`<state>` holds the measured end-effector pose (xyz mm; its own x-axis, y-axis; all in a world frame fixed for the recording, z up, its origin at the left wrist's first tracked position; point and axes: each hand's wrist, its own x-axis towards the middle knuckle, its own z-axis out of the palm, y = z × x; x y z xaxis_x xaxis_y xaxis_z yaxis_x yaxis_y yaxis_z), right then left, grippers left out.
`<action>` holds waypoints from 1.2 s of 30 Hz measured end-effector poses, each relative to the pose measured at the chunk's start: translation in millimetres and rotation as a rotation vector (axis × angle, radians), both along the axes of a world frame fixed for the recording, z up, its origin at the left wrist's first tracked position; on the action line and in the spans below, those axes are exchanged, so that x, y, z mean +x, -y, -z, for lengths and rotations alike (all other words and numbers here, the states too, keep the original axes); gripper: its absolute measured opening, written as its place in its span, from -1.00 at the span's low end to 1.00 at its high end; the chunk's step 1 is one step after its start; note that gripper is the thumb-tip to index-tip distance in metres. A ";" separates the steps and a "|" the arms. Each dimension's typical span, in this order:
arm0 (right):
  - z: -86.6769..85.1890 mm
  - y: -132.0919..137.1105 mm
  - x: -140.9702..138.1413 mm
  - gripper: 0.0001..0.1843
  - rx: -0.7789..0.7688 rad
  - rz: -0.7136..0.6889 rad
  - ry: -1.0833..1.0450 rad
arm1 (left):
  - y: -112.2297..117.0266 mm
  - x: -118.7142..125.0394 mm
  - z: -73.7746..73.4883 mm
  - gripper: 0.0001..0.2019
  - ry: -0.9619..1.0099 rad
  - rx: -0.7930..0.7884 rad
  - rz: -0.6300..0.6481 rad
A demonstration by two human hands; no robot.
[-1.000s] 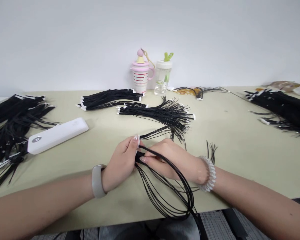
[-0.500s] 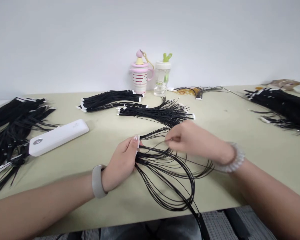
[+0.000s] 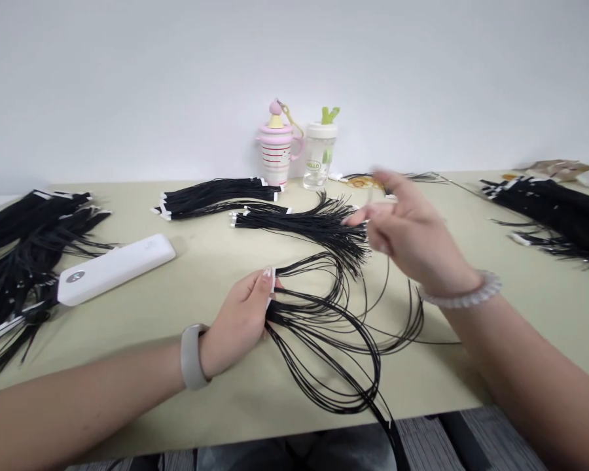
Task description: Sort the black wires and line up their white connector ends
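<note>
Two hands are over the worktop (image 3: 451,386). The left hand (image 3: 235,327) has its fingers (image 3: 261,282) pinched on a white-tipped bundle of black wires (image 3: 324,333), which loops across the worktop. The right hand (image 3: 412,232) hovers open, fingers spread, holding nothing.

A plain white wall (image 3: 294,59) fills the back of the room, evenly lit by soft, shadowless light. Along it runs a long, pale khaki table (image 3: 422,386), and below the table's front edge shows a grey striped floor (image 3: 427,445) with dark bands.
</note>
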<state>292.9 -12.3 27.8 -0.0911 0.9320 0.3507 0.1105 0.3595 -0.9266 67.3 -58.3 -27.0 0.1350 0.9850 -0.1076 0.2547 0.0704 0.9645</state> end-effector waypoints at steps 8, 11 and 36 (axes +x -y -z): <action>31.0 27.7 -50.5 -0.83 0.252 -0.098 0.700 | -0.5 -0.8 -1.1 -0.60 -0.038 0.107 0.014; 35.1 30.7 -56.4 -0.83 0.297 -0.068 0.721 | -0.2 -1.6 1.1 -0.62 -0.018 0.076 0.037; 41.1 35.1 -59.3 -0.72 1.026 0.061 1.111 | -2.7 -4.2 4.4 -0.65 -0.132 0.291 0.161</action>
